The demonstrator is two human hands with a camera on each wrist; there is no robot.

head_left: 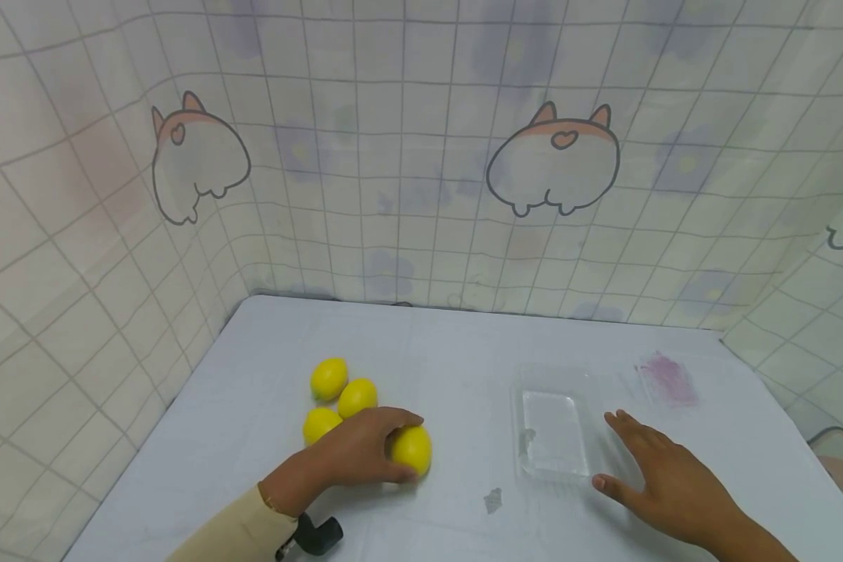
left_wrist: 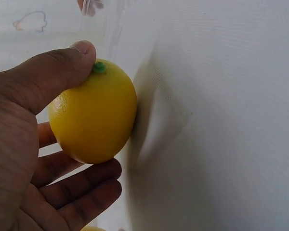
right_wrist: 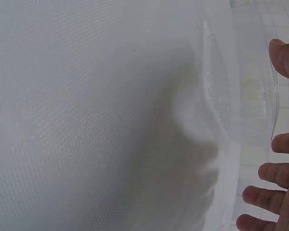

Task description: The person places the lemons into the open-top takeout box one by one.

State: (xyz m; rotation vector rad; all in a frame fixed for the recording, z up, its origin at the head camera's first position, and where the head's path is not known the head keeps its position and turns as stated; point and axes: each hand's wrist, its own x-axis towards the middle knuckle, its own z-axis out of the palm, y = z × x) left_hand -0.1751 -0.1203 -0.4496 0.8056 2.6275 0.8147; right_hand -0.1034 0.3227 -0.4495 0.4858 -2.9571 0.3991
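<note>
Left hand (head_left: pixel 365 449) is clamped on a yellow lemon (head_left: pixel 412 451), and my wrist feed shows the thumb by its green tip, the fingers curled beneath. Whether it touches the tabletop (head_left: pixel 449 367), I can't tell. It sits just right of three loose lemons (head_left: pixel 357 399), well apart from the clear plastic tray (head_left: pixel 553 425).

Here's my worry: that skin looks smooth and rounded, so a loose pinch could let it squirt out and roll. And those loose ones! One lies right behind the hand; a backward sweep of the wrist, I reckon, could scatter the cluster.

Over to the right hand (head_left: pixel 674 480): fingers apart, nothing gripped, poised beside the tray's right edge; contact I can't confirm. The tray looks thin and light to me, so a careless knuckle might skid or tip it, and its see-through rim would be easy to misjudge on my feed.

Any writing? None I can read, no brand either. The pink patch (head_left: pixel 667 378) could be a label, too blurred to say. The backdrop (head_left: pixel 421 156) offers cartoon animal outlines, no words.
</note>
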